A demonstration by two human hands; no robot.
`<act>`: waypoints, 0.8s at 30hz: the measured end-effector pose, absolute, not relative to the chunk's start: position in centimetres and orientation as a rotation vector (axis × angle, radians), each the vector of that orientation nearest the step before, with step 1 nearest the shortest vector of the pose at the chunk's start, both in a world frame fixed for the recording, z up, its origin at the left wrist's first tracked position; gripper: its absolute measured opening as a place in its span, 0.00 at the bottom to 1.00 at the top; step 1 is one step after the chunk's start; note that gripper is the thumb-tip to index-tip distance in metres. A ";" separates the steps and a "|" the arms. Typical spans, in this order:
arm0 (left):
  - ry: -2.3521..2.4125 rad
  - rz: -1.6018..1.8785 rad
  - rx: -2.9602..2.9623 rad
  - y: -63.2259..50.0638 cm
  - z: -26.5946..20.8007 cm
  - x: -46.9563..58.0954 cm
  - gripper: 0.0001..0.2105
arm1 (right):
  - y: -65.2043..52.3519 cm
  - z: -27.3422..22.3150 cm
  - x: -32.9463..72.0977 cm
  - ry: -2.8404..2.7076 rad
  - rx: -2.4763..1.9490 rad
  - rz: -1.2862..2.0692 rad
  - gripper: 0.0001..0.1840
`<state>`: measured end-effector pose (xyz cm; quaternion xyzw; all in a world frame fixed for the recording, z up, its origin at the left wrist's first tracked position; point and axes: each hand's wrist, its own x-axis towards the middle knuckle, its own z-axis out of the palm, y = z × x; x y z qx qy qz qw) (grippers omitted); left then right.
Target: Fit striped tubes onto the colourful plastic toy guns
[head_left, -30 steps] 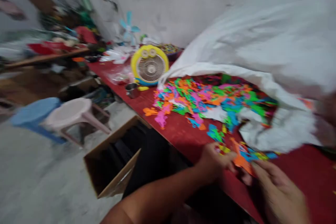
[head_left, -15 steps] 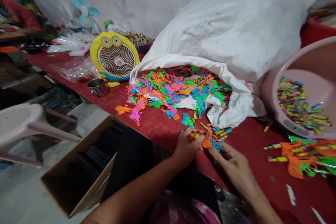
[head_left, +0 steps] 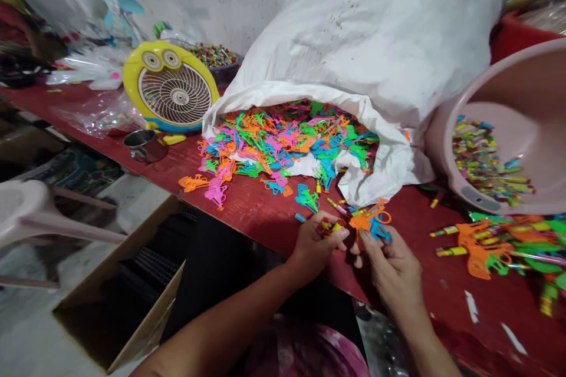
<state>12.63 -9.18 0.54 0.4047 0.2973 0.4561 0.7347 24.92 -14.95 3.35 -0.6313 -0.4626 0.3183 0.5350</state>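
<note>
Several small yellow tubes with red ends (head_left: pixel 329 227) are gripped in my left hand (head_left: pixel 313 247), its fingers curled round them. To the right of it, my right hand (head_left: pixel 395 268) pinches an orange plastic toy gun (head_left: pixel 366 221) together with a blue toy gun (head_left: pixel 380 232). A small gap separates the orange toy gun from my left fingers. Just beyond my hands, loose tubes and a green and blue toy gun (head_left: pixel 306 198) lie on the red table (head_left: pixel 247 206). Colourful toy guns (head_left: pixel 283 138) spill from the mouth of a white sack (head_left: pixel 367 29).
A pink basin (head_left: pixel 442 135) at the right holds many tubes. In front of it lie toy guns fitted with tubes (head_left: pixel 480 250). At the left stand a yellow fan (head_left: pixel 179 94) and a metal cup (head_left: pixel 145 146). An open cardboard box (head_left: pixel 119 294) sits below the table edge.
The view has shifted slightly right. My right hand has drawn the orange and blue toy guns away from my left hand and tilted the orange one. My left hand still grips tubes.
</note>
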 end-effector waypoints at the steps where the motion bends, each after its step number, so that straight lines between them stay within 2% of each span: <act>1: 0.625 1.005 0.888 -9.1 0.4 12.7 0.14 | -15.0 3.1 24.9 -1.124 -1.514 0.741 0.16; 7: 0.544 1.020 0.861 -9.1 0.2 12.8 0.13 | -15.4 1.4 24.8 -1.193 -1.608 0.663 0.14; 16: 0.728 1.126 1.061 -9.5 -0.6 13.0 0.05 | -15.4 1.9 23.5 -1.358 -1.828 0.209 0.16; 20: 0.785 1.175 1.264 -9.9 -1.1 12.9 0.02 | -15.1 2.3 23.4 -1.351 -1.790 0.344 0.16; 24: 0.854 1.081 1.450 -10.2 -0.8 12.8 0.06 | -15.4 2.6 23.8 -1.196 -1.698 0.616 0.17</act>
